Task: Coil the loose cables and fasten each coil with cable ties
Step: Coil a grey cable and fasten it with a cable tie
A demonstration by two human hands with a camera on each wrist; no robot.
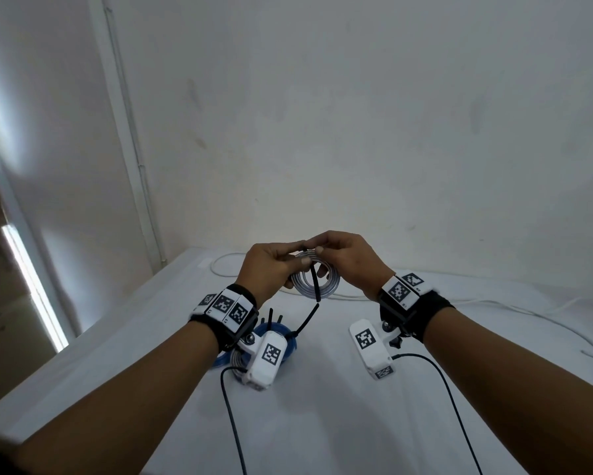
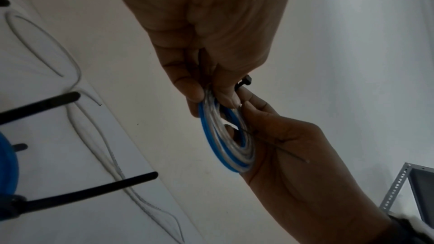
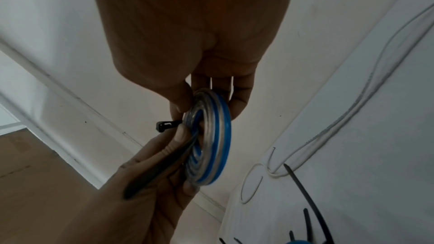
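Both your hands grasp one coil above the table. Your left hand and right hand pinch its black cable tie.

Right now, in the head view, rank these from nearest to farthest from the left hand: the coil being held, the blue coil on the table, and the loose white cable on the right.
1. Held coil: in the left hand, between both hands.
2. Blue coil: on the table, below the left wrist.
3. White cable: far right, past the right hand.
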